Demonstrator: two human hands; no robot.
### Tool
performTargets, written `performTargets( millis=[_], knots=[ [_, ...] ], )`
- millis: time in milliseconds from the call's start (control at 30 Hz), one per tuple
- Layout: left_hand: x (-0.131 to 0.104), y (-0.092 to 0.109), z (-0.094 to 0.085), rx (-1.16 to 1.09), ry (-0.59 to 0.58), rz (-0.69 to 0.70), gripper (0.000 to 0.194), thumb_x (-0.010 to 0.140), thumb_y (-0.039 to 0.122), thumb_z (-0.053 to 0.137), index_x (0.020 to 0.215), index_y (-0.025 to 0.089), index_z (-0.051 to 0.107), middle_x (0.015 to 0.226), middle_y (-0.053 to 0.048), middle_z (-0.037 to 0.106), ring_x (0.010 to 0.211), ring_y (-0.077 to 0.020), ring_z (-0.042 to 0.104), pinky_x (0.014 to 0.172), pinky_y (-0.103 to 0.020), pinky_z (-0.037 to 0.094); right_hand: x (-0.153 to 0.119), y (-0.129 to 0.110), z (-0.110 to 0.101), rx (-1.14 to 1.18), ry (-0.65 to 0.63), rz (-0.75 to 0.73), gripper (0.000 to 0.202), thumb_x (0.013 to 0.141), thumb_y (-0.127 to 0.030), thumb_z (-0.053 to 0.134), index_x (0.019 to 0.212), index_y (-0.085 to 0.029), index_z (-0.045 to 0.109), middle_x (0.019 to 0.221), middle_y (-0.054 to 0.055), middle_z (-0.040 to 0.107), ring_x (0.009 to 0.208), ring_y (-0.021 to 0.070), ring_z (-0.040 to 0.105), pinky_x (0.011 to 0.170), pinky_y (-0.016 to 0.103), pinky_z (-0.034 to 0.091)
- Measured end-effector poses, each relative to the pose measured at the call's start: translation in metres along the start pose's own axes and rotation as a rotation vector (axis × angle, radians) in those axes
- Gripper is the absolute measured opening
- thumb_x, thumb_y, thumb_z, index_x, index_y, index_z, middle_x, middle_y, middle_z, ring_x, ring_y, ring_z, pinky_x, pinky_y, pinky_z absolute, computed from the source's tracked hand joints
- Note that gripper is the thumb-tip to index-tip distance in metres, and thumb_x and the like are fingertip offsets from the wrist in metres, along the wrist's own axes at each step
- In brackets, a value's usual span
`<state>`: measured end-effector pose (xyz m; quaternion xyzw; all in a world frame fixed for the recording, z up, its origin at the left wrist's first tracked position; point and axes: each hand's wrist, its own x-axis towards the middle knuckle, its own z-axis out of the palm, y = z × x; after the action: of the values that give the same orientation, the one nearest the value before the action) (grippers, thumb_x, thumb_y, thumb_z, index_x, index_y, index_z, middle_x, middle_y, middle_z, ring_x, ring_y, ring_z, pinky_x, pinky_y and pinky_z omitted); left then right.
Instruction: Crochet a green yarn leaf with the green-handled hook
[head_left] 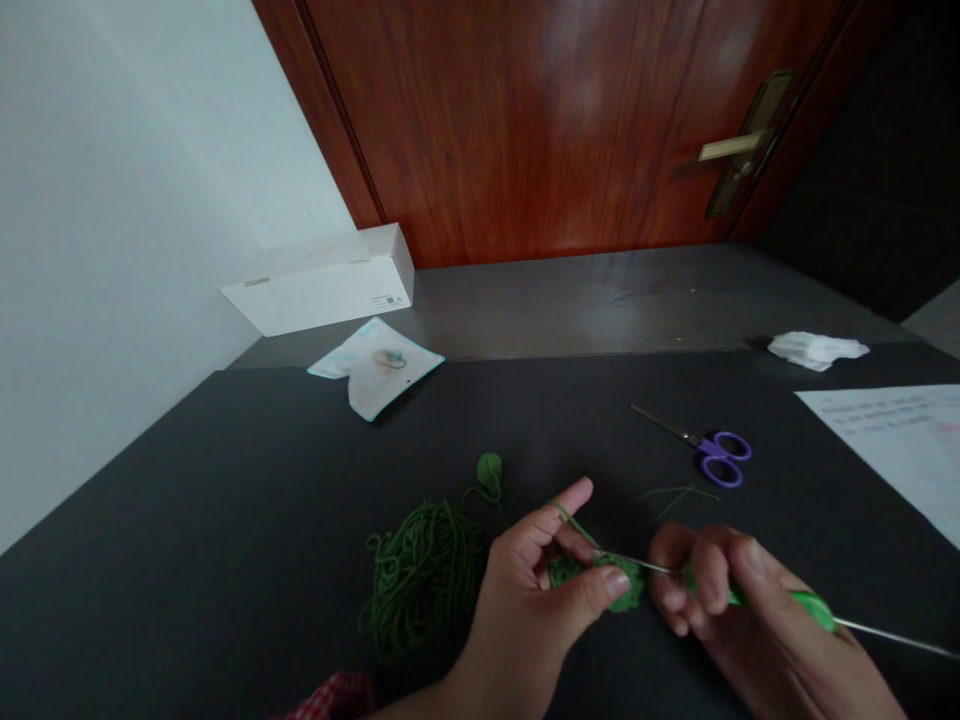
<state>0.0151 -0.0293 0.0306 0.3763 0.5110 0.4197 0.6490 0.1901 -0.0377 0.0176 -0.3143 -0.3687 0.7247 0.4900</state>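
Pinched between the thumb and fingers of my left hand (536, 585) is a small green crochet piece (628, 588). A strand of green yarn (576, 522) runs over my raised left index finger to the hook. My right hand (724, 580) is closed around the green handle of a crochet hook (814, 608); its metal shaft reaches left to the crochet piece, and another metal end sticks out to the right. Beside my left hand lies a loose heap of green yarn (424, 575). A small green crocheted leaf shape (489, 474) rests just behind the heap.
Purple-handled scissors (705, 447) lie beyond my right hand, near some cut yarn ends (686, 490). A white pouch (386, 365) and a long white box (330, 285) are at the back left. At the right are a crumpled white tissue (814, 349) and a printed sheet (892, 435).
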Motion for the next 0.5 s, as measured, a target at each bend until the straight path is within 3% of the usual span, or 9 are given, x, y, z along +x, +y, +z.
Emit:
performTargets(
  millis=[100, 167, 267, 333, 433, 500],
  knots=[
    [-0.002, 0.001, 0.002, 0.042, 0.021, 0.028, 0.051, 0.066, 0.021, 0.075, 0.116, 0.016, 0.064, 0.090, -0.004, 0.062, 0.074, -0.0138, 0.052, 0.072, -0.028, 0.044, -0.004, 0.003, -0.006, -0.190, -0.066, -0.133, 0.040, 0.095, -0.050, 0.038, 0.076, -0.025, 0.064, 0.077, 0.003, 0.057, 0.076, 0.0195, 0.053, 0.073, 0.031, 0.045],
    [-0.004, 0.002, 0.004, 0.067, 0.036, 0.029, 0.057, 0.067, 0.020, 0.075, 0.122, 0.016, 0.060, 0.086, -0.003, 0.062, 0.074, -0.0145, 0.053, 0.073, -0.029, 0.044, -0.007, 0.001, -0.006, -0.402, -0.103, -0.208, 0.040, 0.095, -0.050, 0.037, 0.076, -0.026, 0.062, 0.078, 0.003, 0.058, 0.075, 0.0199, 0.055, 0.069, 0.031, 0.045],
    [-0.005, 0.001, 0.007, 0.089, 0.046, 0.017, 0.067, 0.066, 0.020, 0.076, 0.129, 0.016, 0.054, 0.078, 0.000, 0.059, 0.075, -0.0153, 0.053, 0.077, -0.030, 0.044, -0.010, -0.002, 0.000, -0.859, -0.114, -0.392, 0.039, 0.097, -0.045, 0.036, 0.071, -0.025, 0.057, 0.075, 0.004, 0.059, 0.067, 0.0192, 0.056, 0.059, 0.029, 0.045],
    [-0.005, 0.002, 0.008, 0.068, 0.037, 0.006, 0.069, 0.065, 0.019, 0.077, 0.130, 0.015, 0.054, 0.075, 0.002, 0.058, 0.074, -0.0148, 0.053, 0.079, -0.030, 0.042, -0.009, -0.004, 0.006, -1.205, -0.117, -0.610, 0.030, 0.095, -0.037, 0.044, 0.071, -0.024, 0.058, 0.072, 0.006, 0.062, 0.062, 0.0187, 0.057, 0.053, 0.028, 0.045],
    [-0.005, 0.004, 0.007, -0.071, -0.079, -0.056, 0.072, 0.059, 0.018, 0.081, 0.127, 0.016, 0.057, 0.072, 0.004, 0.058, 0.070, -0.0124, 0.052, 0.075, -0.028, 0.041, -0.006, -0.007, 0.007, -1.522, -0.165, -0.917, 0.016, 0.087, -0.027, 0.058, 0.073, -0.023, 0.064, 0.067, 0.007, 0.069, 0.054, 0.0177, 0.058, 0.047, 0.026, 0.046],
    [-0.005, 0.007, 0.005, -0.202, -0.186, -0.141, 0.071, 0.056, 0.018, 0.084, 0.123, 0.016, 0.060, 0.070, 0.004, 0.058, 0.066, -0.0104, 0.051, 0.070, -0.026, 0.040, -0.007, -0.009, -0.001, -1.530, -0.246, -0.963, 0.006, 0.083, -0.025, 0.064, 0.079, -0.024, 0.069, 0.070, 0.006, 0.074, 0.057, 0.0201, 0.063, 0.052, 0.028, 0.052]
  ],
)
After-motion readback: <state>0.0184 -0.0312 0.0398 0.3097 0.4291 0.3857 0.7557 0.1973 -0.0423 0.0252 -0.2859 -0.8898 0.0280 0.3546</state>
